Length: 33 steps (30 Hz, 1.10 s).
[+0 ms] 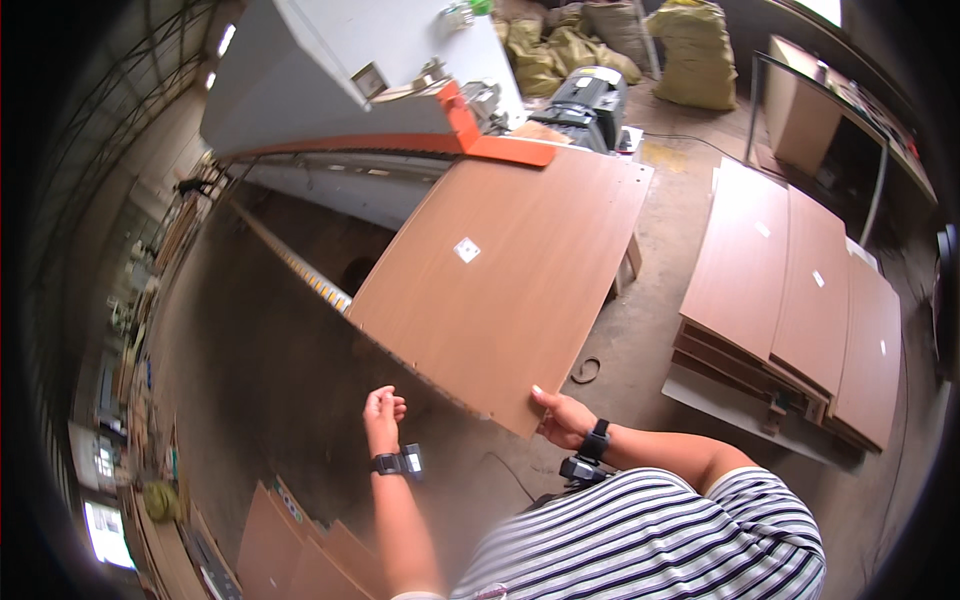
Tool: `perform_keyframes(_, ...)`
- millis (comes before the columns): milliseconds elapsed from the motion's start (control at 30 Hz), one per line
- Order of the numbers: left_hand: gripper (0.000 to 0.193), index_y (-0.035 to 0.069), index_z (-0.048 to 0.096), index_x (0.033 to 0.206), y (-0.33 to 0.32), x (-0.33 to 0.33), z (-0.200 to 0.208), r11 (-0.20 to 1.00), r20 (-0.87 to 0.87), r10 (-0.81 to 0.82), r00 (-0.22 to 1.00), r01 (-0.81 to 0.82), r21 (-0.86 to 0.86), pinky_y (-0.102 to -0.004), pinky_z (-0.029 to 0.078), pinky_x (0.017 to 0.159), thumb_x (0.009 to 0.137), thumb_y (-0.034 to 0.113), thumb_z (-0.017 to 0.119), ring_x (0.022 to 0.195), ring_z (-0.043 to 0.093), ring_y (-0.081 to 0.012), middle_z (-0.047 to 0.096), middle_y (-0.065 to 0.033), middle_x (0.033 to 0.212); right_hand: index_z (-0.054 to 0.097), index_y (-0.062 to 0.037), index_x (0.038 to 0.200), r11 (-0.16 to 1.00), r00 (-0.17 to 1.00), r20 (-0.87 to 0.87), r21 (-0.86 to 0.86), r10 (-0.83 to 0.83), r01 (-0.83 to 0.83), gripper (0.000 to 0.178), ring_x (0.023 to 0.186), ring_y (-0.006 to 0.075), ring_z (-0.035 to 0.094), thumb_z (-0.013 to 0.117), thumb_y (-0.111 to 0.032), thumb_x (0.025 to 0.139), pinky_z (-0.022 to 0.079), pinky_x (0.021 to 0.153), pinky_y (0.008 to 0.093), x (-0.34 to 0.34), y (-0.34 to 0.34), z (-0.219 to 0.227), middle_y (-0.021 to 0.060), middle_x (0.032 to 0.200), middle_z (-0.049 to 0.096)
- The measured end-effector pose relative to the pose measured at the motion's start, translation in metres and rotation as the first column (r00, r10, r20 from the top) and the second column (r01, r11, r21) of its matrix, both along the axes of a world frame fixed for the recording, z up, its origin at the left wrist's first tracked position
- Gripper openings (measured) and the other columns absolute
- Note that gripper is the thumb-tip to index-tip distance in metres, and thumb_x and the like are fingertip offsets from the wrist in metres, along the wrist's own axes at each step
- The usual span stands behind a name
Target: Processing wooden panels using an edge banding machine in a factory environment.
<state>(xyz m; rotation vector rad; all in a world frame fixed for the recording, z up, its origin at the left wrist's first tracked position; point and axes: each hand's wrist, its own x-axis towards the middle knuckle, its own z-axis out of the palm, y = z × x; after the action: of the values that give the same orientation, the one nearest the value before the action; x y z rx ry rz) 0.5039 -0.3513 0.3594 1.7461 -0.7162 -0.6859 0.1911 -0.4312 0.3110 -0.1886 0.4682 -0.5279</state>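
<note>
A large brown wood-grain panel (500, 290) with a small white label lies at a slant in front of me, its far edge under the orange guard of a machine. My right hand (568, 418) grips its near right corner, the thumb on top and the fingers partly hidden beneath. To the left, my left hand (384, 412) hangs in the air, apart from the panel's near edge. Its fingers are curled in and I see nothing in them. Both wrists wear black straps with small devices.
The long grey machine (330, 70) with its orange guard (510, 150) stands ahead. A dark motor (590, 100) sits beyond the panel. Stacked panels (780, 290) stand at right, more panels (290, 545) at lower left. Full sacks (695, 50) lie at the back.
</note>
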Motion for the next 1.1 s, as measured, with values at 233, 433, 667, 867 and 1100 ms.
perform_keyframes(233, 0.030, 0.000, 0.048, 0.107, -0.115, 0.021, 0.016, 0.954, 0.753, -0.287, 0.592, 0.247, 0.170, -0.0389, 0.038, 0.086, 0.081, 0.014, 0.052, 0.099, 0.048, -0.0300, 0.049, -0.0177, 0.108, 0.046, 0.0023, 0.115, 0.981, 0.949, -0.252, -0.086, -0.191, 0.175, 0.036, 0.105, 0.0226, 0.050, 0.046, -0.022, 0.088, 0.037, 0.092, 0.0365, -0.138, -0.005, 0.042, 0.0113, 0.115, 0.052)
perform_keyframes(433, 0.072, -0.007, 0.041, 0.116, -0.213, -0.029, -0.026, 0.875, 0.744, -0.434, 0.508, 0.043, 0.482, -0.0378, 0.035, 0.091, 0.075, 0.051, 0.055, 0.107, 0.045, -0.0326, 0.045, -0.0253, 0.116, 0.054, 0.0028, 0.102, 0.881, 0.741, -0.484, -0.331, -0.466, 0.339, 0.029, 0.084, 0.0205, 0.059, 0.048, -0.021, 0.087, 0.048, 0.074, 0.0332, -0.270, -0.018, 0.043, 0.0125, 0.095, 0.060)
perform_keyframes(667, 0.047, -0.007, 0.054, 0.099, -0.166, -0.195, -0.057, 0.865, -0.406, -0.377, 0.833, 0.473, 0.168, -0.0310, 0.048, 0.069, 0.086, 0.038, 0.048, 0.080, 0.059, -0.0200, 0.059, -0.0130, 0.092, 0.044, 0.0035, 0.088, 0.781, 0.270, -0.747, -0.624, -0.607, 0.029, 0.038, 0.086, 0.0307, 0.055, 0.046, -0.034, 0.086, 0.043, 0.071, 0.0379, -0.423, 0.003, -0.017, 0.0214, 0.090, 0.057)
perform_keyframes(867, 0.045, -0.009, 0.054, 0.097, -0.155, -0.332, -0.060, 0.898, -0.377, -0.358, 0.854, 0.426, 0.111, -0.0305, 0.048, 0.069, 0.087, 0.035, 0.048, 0.078, 0.058, -0.0198, 0.059, -0.0128, 0.091, 0.041, 0.0047, 0.088, 0.763, 0.041, -0.792, -0.600, -0.610, -0.238, 0.043, 0.083, 0.0437, 0.051, 0.041, -0.038, 0.088, 0.041, 0.069, 0.0428, -0.536, 0.065, -0.033, 0.0303, 0.084, 0.053)
perform_keyframes(1100, 0.040, -0.009, 0.055, 0.095, -0.214, -0.485, -0.095, 0.776, -0.421, -0.465, 0.779, 0.588, 0.229, -0.0305, 0.047, 0.071, 0.085, 0.029, 0.052, 0.078, 0.058, -0.0190, 0.060, -0.0123, 0.091, 0.045, 0.0075, 0.090, 0.845, -0.080, -0.841, -0.535, -0.535, -0.024, 0.045, 0.087, 0.0411, 0.053, 0.042, -0.037, 0.087, 0.043, 0.074, 0.0417, -0.636, 0.108, -0.043, 0.0297, 0.088, 0.055)
